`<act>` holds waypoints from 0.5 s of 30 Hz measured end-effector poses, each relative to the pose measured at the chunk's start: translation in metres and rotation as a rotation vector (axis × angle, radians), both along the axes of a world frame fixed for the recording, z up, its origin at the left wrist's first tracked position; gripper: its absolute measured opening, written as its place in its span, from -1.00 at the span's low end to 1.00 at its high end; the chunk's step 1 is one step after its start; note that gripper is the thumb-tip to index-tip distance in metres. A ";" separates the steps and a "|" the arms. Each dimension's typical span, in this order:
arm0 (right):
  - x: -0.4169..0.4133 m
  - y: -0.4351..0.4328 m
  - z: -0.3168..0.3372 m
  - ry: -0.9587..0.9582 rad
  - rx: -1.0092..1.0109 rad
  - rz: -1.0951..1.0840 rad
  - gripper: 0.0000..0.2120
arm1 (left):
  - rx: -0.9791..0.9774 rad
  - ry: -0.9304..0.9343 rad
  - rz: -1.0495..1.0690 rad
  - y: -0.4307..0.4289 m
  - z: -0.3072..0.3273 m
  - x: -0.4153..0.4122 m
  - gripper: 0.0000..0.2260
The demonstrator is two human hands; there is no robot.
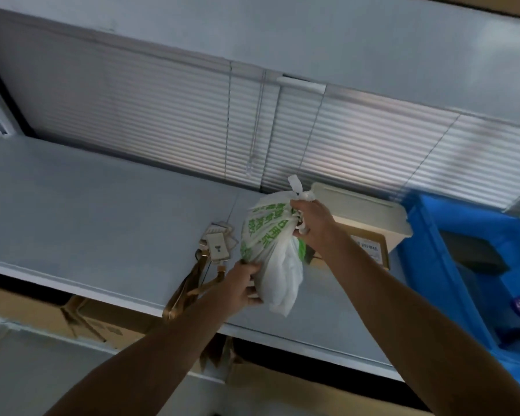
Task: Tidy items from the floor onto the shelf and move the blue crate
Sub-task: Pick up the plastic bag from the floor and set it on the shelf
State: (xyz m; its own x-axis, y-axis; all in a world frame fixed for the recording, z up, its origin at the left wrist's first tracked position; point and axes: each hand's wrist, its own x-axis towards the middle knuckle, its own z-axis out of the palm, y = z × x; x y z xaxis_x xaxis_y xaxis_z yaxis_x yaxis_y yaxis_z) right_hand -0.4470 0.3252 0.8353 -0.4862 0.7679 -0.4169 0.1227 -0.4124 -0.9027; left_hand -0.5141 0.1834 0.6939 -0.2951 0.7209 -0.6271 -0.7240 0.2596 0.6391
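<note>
A tied white plastic bag (272, 244) with green print is held over the grey shelf (102, 223). My right hand (311, 220) grips its knotted top. My left hand (243, 285) holds its lower side from the left. The bag's bottom hangs just above the shelf's front part; I cannot tell whether it touches. The blue crate (442, 250) stands on the shelf at the right, with dark items and a purple perforated thing inside.
Beige tags on tan lanyards (213, 250) lie on the shelf left of the bag, straps hanging over the edge. A cardboard box under a cream lidded container (370, 214) sits behind the bag. Window blinds (282, 130) back the shelf. Cardboard boxes (81, 319) fill the level below.
</note>
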 end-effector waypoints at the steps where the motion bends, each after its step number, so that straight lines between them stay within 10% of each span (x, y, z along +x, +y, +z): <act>1: -0.010 0.009 0.000 -0.003 0.000 0.004 -0.90 | 0.016 0.033 0.013 0.011 0.002 -0.008 -0.45; 15: -0.057 0.103 -0.047 -0.322 0.112 0.063 -0.72 | -0.082 0.686 -0.152 0.131 -0.023 -0.058 -0.22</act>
